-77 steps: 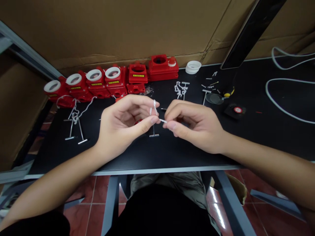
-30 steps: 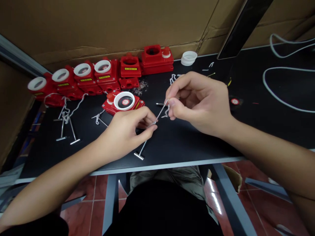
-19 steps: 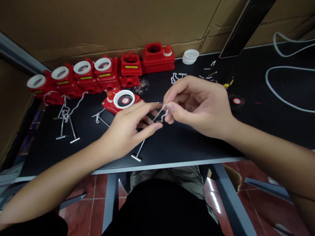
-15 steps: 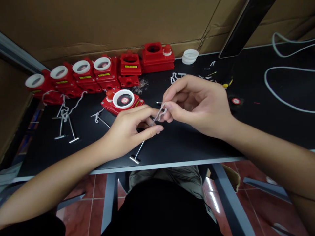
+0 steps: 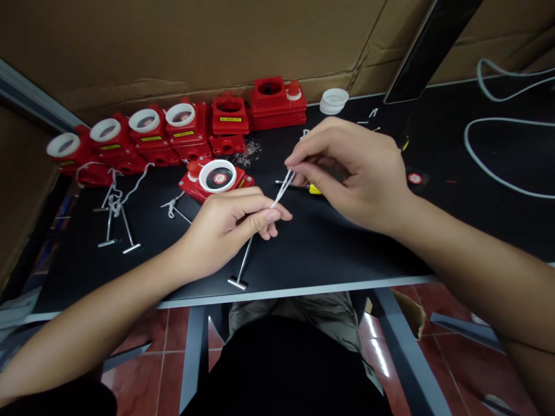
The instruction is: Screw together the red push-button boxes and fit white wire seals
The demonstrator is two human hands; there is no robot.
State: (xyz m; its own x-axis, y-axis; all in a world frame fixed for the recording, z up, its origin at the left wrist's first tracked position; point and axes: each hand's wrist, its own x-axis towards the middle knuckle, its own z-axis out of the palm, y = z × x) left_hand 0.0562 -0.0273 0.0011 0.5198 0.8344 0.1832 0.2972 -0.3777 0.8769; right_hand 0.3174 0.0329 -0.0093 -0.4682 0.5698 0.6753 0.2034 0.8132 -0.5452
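Note:
A white cord (image 5: 283, 189) runs taut and doubled between my two hands. My left hand (image 5: 236, 225) pinches its lower part between thumb and forefinger. The upper end is pinched by the thumb and forefinger of my right hand (image 5: 351, 173). Below my left fingers a thin metal T-shaped rod (image 5: 245, 260) slants down, its crossbar near the table's front edge; whether the cord joins it is hidden by my hand. Just behind my left hand lies a red box with a white ring (image 5: 217, 175). A screwdriver with a yellow handle (image 5: 314, 189) lies partly behind my right hand.
Several red boxes (image 5: 186, 141) stand in a row along the cardboard wall. White rings (image 5: 333, 101) are stacked at the back. Other T-shaped rods with cords (image 5: 125, 228) lie at the left. A pale cable (image 5: 481, 159) loops across the right of the black table (image 5: 347, 254).
The cord was slack and crumpled between my fingers; now it is drawn straight. My left thumb has closed onto the forefinger. My right hand has risen slightly, uncovering the yellow handle.

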